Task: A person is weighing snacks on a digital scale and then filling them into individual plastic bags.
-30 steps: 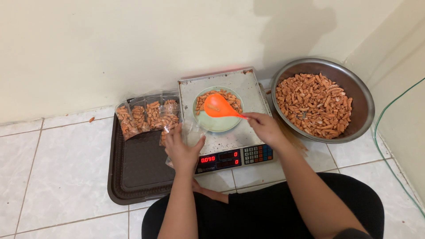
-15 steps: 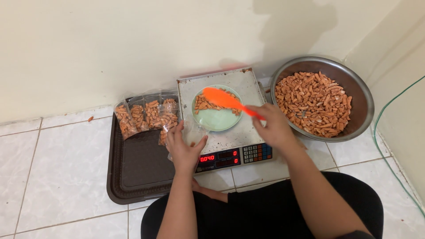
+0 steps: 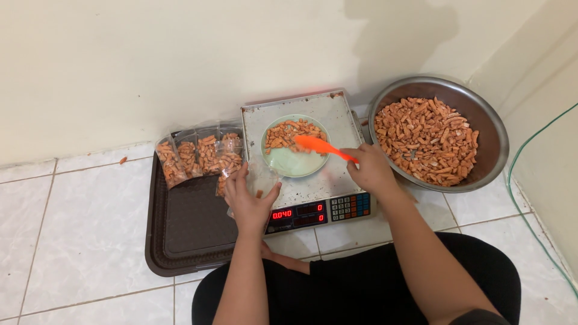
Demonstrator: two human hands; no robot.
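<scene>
We take the scale [image 3: 337, 171] as our landmark. Right of it sits the steel bowl [image 3: 494, 129] of fried snack sticks; left of it lies the dark tray [image 3: 186, 235] with filled bags [image 3: 198, 155] at its far end. On the scale's platform rests a green plate [image 3: 289, 165] with snacks. Our right hand [image 3: 370, 171], fingers closed around the handle, holds the orange spoon [image 3: 319, 146] over the plate. Our left hand [image 3: 248, 204], at the scale's left edge, pinches a clear bag [image 3: 262, 177].

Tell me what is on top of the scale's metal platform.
On the scale sits a green plate holding orange-brown snack sticks. The orange spoon, held by the right hand, hides part of the plate. The platform beneath the plate is covered.
</scene>
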